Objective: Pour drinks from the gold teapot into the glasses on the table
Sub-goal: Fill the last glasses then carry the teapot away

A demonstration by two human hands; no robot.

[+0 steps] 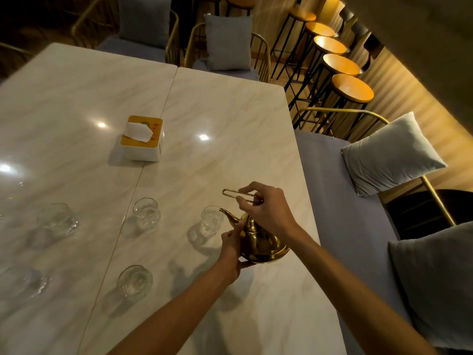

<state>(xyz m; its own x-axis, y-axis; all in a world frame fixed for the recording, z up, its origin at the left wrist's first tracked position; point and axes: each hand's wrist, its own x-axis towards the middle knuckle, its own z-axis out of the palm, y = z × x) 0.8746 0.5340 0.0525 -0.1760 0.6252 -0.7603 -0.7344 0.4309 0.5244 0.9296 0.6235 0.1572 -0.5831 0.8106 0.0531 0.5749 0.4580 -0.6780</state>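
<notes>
While the right hand [266, 213] pinches the wire handle [240, 196] of the teapot [263, 242] from above, the left hand [231, 245] holds the pot's body from the side & below, w/ one finger up near the base of the spout [226, 213]. The pot is tilted toward the left, and the spout tip is at the rim of glass 1 [211, 220], the one nearest to it, so I judge this is a pour in progress or just at its start; no stream is visible, maybe it is too thin to see. Glass 1 looks like it has some clear liquid, but I cannot tell how much. There is only the head view, and in it 4 other glasses stand on the table [230, 119]: glass 2 [146, 213] just left of glass 1, glass 3 [134, 280] nearer to the person, glass 4 [58, 218] and glass 5 [20, 281] far at the left side, blurred. Whether these are filled or empty is not clear, they are transparent & the light is dim. So approx. one glass is being served; the rest probably still wait, as a guess. A tissue box [142, 138] sits further back on the table, well apart from the glasses. Chairs w/ grey cushions and stools are beyond the table.
</notes>
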